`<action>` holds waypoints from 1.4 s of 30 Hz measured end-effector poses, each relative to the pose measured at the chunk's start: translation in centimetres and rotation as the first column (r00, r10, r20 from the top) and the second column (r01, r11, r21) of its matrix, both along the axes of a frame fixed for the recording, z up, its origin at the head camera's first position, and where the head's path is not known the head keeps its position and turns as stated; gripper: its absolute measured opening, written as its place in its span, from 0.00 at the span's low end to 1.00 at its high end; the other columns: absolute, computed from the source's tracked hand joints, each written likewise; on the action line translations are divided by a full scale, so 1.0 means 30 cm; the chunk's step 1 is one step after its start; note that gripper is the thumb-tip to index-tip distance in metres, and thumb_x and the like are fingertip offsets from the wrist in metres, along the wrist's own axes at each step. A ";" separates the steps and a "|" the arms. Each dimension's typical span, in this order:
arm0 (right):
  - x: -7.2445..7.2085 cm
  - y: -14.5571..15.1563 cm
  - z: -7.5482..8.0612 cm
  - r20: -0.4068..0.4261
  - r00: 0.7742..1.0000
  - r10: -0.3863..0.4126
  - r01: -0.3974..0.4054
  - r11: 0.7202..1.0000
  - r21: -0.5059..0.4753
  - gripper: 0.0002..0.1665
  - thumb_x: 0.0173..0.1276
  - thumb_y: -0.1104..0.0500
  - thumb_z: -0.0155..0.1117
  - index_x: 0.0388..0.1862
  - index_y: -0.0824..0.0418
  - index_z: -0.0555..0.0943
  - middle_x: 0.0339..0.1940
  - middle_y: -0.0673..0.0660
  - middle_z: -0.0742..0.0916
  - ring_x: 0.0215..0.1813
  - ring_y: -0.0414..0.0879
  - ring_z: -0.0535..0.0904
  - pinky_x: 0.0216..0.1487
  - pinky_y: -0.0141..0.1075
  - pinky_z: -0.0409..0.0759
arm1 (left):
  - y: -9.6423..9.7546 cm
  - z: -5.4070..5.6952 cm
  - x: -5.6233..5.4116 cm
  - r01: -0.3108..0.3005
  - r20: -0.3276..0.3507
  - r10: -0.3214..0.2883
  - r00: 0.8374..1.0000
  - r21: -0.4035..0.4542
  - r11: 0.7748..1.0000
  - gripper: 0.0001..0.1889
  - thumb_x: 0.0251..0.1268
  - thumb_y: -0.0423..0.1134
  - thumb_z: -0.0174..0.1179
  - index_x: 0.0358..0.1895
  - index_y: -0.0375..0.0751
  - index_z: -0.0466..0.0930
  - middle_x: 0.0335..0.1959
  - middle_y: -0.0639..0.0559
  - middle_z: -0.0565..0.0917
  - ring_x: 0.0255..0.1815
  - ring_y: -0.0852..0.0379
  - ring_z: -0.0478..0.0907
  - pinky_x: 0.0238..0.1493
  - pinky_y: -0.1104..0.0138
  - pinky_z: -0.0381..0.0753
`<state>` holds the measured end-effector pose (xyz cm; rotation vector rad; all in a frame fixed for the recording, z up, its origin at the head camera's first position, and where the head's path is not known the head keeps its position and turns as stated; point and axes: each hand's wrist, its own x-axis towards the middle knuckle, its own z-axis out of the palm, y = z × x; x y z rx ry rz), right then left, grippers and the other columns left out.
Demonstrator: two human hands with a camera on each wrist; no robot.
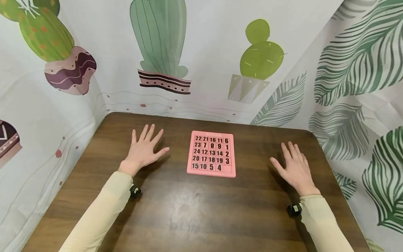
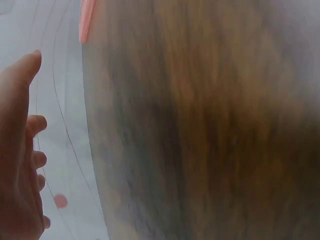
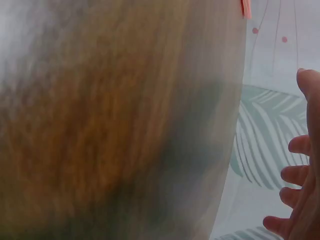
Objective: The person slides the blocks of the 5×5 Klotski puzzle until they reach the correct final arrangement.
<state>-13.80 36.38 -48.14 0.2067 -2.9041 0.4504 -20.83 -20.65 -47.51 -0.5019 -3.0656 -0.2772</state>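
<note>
A pink sliding number puzzle [image 1: 211, 154] lies flat on the brown wooden table [image 1: 185, 210], between the two hands. Its tiles carry black numbers, and the vacant slot is at the lower right corner. To the left of the puzzle, my left hand [image 1: 143, 150] is spread with straight fingers and holds nothing. My right hand [image 1: 296, 169] is farther off on the right side, fingers extended and likewise holding nothing. Only a pink edge of the puzzle [image 2: 87, 20] enters the left wrist view, and a sliver of the puzzle [image 3: 245, 7] appears in the right wrist view.
Behind the table hangs a white cloth [image 1: 211, 52] printed with cacti and leaves, reaching along its back and sides. A small black device [image 1: 135, 191] is worn at the left wrist, and another black device [image 1: 294, 210] at the right.
</note>
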 end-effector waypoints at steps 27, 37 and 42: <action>-0.053 -0.380 -0.055 -0.002 0.840 0.543 -0.543 0.840 -0.002 0.26 0.73 0.57 0.68 0.68 0.60 0.82 0.40 0.51 0.82 0.41 0.45 0.72 0.43 0.41 0.74 | 0.264 -0.061 0.000 0.353 0.162 -0.370 0.915 0.127 0.927 0.48 0.66 0.69 0.63 0.82 0.46 0.62 0.84 0.48 0.59 0.84 0.43 0.52 0.75 0.34 0.53; -0.016 -0.375 -0.018 0.067 0.823 0.564 -0.566 0.824 0.030 0.25 0.72 0.57 0.69 0.67 0.54 0.84 0.35 0.46 0.77 0.37 0.42 0.66 0.39 0.36 0.68 | 0.265 -0.061 -0.001 0.386 0.166 -0.396 0.903 0.091 0.918 0.52 0.65 0.72 0.62 0.83 0.44 0.59 0.85 0.49 0.56 0.86 0.46 0.47 0.76 0.34 0.51; -0.017 -0.369 -0.017 0.042 0.801 0.598 -0.598 0.802 -0.016 0.22 0.70 0.60 0.70 0.63 0.54 0.87 0.35 0.46 0.79 0.38 0.40 0.67 0.40 0.36 0.69 | 0.261 -0.063 0.003 0.386 0.165 -0.396 0.903 0.093 0.918 0.51 0.65 0.71 0.62 0.83 0.44 0.58 0.85 0.48 0.57 0.85 0.45 0.50 0.76 0.34 0.51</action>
